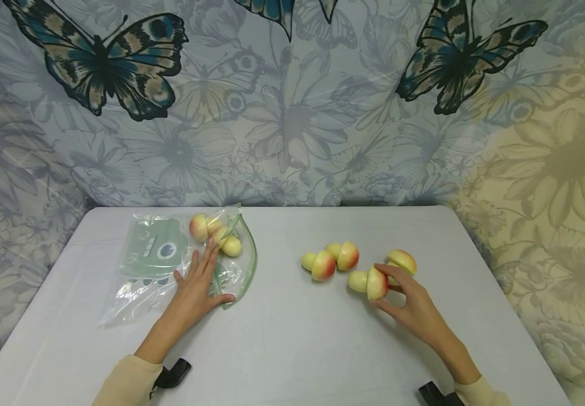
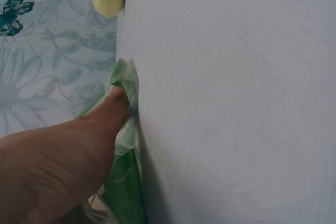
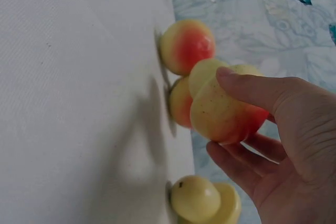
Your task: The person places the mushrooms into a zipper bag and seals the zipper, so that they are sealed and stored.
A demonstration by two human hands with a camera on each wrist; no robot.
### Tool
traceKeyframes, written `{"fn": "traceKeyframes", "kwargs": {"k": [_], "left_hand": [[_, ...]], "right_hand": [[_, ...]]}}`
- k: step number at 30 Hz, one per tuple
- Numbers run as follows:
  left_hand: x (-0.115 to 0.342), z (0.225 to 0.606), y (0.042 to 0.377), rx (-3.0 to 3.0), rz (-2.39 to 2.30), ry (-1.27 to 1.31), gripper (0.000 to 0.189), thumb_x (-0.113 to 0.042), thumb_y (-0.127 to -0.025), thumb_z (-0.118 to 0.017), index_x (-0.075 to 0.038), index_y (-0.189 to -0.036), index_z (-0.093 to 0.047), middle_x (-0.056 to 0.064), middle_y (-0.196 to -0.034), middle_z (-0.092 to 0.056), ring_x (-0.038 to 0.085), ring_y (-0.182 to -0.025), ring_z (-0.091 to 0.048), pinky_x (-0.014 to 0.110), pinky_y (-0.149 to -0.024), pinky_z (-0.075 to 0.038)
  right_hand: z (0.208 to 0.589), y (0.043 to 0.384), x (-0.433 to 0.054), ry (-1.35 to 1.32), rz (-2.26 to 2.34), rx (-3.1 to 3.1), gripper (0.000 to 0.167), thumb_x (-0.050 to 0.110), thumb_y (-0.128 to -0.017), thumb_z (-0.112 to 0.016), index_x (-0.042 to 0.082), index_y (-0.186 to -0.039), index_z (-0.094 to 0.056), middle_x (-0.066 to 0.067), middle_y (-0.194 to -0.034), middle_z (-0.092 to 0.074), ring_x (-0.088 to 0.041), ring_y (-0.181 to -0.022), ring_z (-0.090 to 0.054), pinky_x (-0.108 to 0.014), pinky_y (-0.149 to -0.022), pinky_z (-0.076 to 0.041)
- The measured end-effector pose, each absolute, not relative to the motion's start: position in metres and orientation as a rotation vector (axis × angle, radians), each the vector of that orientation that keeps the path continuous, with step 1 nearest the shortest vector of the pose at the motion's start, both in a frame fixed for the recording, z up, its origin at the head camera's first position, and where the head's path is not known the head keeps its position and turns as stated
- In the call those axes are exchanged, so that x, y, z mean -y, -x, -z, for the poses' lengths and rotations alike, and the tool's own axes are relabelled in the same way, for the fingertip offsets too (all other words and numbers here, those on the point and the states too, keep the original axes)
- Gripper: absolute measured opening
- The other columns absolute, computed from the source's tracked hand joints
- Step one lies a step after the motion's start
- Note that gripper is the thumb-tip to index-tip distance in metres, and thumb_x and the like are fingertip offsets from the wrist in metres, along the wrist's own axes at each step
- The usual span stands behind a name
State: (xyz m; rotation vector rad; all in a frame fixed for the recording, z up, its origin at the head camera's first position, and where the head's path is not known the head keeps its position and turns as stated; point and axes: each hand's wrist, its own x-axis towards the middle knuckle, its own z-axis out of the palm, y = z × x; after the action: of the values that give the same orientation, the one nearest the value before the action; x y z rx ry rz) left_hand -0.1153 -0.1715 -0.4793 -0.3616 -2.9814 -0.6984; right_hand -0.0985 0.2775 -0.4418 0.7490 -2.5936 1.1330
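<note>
My right hand pinches a yellow-and-red mushroom-shaped piece between thumb and fingers. In the right wrist view the held piece is above the table, its shadow falling on the cloth. My left hand lies with fingers spread on a clear plastic bag with a green border. In the left wrist view the thumb is at the bag's green edge. Similar mushroom-shaped pieces show through the clear film near the left fingertips.
Two more mushroom-shaped pieces lie left of the right hand, and another sits just behind it. A pale green panel with an eye print shows on the bag. A butterfly-print cloth hangs behind the white table.
</note>
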Motion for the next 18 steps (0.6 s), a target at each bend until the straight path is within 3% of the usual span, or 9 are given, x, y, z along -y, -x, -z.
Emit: {"fn": "traceKeyframes", "kwargs": {"k": [11,18], "left_hand": [[0.170,0.480,0.115,2.993,0.687,0.363,0.121,-0.045,-0.071,-0.083,-0.010,-0.158,-0.006,0.004,-0.165,0.003,0.053,-0.143,-0.011,0.088,-0.089,-0.010],[0.171,0.480,0.115,2.987,0.727,0.370,0.123,-0.044,-0.071,-0.084,-0.012,-0.159,-0.004,0.004,-0.165,0.003,0.054,-0.142,-0.010,0.088,-0.088,-0.009]], "right_hand": [[0.428,0.104,-0.266,-0.754,-1.166,2.570,0.078,-0.007,-0.068,-0.085,-0.003,-0.137,-0.049,-0.018,-0.135,-0.055,-0.002,-0.122,-0.049,-0.011,-0.088,-0.047],[0.423,0.113,-0.238,-0.839,-1.207,2.570,0.080,-0.001,-0.072,-0.085,0.000,-0.141,-0.044,-0.015,-0.139,-0.053,-0.021,-0.123,-0.053,-0.020,-0.088,-0.052]]}}
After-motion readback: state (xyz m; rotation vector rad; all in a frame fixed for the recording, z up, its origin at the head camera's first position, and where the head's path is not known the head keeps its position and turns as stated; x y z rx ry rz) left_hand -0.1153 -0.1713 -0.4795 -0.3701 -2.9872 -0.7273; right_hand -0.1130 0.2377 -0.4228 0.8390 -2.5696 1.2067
